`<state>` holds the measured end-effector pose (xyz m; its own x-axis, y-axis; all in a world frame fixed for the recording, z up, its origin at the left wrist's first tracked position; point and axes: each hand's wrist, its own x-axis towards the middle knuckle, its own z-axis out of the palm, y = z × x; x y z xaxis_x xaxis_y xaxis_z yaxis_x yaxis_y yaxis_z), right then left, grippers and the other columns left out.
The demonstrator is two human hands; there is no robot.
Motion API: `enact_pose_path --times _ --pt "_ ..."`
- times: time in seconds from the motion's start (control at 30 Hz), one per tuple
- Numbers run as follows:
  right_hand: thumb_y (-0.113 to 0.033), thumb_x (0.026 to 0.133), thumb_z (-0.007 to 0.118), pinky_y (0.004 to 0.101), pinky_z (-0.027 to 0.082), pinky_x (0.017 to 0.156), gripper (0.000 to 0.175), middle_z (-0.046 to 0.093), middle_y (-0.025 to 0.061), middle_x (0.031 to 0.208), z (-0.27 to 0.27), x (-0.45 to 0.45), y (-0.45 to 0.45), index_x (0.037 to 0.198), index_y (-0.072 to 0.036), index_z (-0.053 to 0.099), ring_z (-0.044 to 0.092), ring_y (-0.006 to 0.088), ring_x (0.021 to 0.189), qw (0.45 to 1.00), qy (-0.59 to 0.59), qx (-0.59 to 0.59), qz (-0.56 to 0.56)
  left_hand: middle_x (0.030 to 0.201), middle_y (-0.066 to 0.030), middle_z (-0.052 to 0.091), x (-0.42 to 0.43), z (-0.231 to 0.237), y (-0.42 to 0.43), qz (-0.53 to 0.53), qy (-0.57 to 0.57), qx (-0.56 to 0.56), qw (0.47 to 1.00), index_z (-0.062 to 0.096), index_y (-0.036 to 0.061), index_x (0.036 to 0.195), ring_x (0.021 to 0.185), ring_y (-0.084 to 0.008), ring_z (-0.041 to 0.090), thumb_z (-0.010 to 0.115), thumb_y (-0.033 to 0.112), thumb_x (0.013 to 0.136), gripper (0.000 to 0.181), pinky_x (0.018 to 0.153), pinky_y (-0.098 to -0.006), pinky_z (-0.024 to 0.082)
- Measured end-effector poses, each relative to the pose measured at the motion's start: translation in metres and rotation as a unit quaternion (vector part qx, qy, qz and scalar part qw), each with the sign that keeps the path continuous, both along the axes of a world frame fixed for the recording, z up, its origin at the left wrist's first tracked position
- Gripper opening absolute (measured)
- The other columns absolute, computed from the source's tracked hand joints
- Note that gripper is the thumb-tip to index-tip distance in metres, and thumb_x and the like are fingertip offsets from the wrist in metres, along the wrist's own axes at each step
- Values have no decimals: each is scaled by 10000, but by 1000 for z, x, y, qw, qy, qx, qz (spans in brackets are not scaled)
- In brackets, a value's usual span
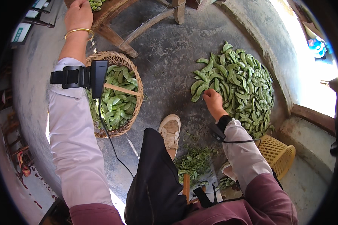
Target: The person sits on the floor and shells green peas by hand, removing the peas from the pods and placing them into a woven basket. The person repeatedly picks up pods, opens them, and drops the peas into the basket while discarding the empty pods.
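Note:
My left hand [79, 17], with a gold bangle at its wrist, is at the top left over a brown wooden surface, next to some shelled green beans [96, 4]. Its fingertips are cut off by the picture's edge, so whether it holds anything is hidden. My right hand [213, 101] has its fingers bent together at the near left edge of a large pile of flat green bean pods [249, 87] on the floor; what lies between its fingers cannot be made out. Below my left hand, a round woven basket [140, 84] holds more green pods [117, 109], partly covered by my forearm.
A yellow perforated plastic basket [278, 154] lies tipped at the right. Thin green stems [195, 160] are heaped near my feet. Wooden legs and a brace [150, 24] stand at the top. A raised concrete edge [256, 42] curves behind the pile. Cords hang from both forearm devices.

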<state>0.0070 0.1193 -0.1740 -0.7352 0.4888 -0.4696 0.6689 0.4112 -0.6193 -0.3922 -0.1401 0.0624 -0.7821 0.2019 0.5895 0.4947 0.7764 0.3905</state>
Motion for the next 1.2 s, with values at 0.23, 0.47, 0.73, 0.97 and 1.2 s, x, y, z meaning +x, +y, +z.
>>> enact_pose_path --times 0.23,0.47,0.73,0.97,1.2 --pt "-220 732 669 408 460 773 383 625 182 941 -14 -16 -29 1024 -19 525 594 344 918 993 -42 107 -33 937 -64 597 32 20 28 -75 -15 136 988 572 -2 1023 895 -162 555 543 105 882 179 804 -274 446" --pt "-183 745 610 431 463 716 275 636 169 838 -3 -1 -21 961 -35 525 605 369 825 998 25 65 1 844 -92 570 198 -26 82 -328 -50 137 933 586 22 858 802 -233 570 554 6 814 57 716 -321 462" --pt "-161 738 621 432 459 773 319 624 180 919 -15 -24 -29 997 -31 489 593 365 893 992 -43 122 -2 800 -123 610 262 -99 81 -396 -389 25 831 605 18 856 743 -295 605 573 64 793 84 660 -358 487" --pt "-93 732 625 341 485 600 259 625 137 748 36 -8 -36 960 10 555 628 242 653 994 50 -83 -46 883 -122 619 278 -135 77 -379 -351 -56 854 606 43 934 807 -316 615 600 44 738 196 706 -391 503" --pt "-90 913 516 193 442 520 139 604 14 743 113 14 -50 963 9 600 567 68 597 914 132 -368 -110 791 -125 602 301 -142 72 -429 -402 -91 804 602 36 822 787 -333 601 643 93 704 138 695 -414 486"
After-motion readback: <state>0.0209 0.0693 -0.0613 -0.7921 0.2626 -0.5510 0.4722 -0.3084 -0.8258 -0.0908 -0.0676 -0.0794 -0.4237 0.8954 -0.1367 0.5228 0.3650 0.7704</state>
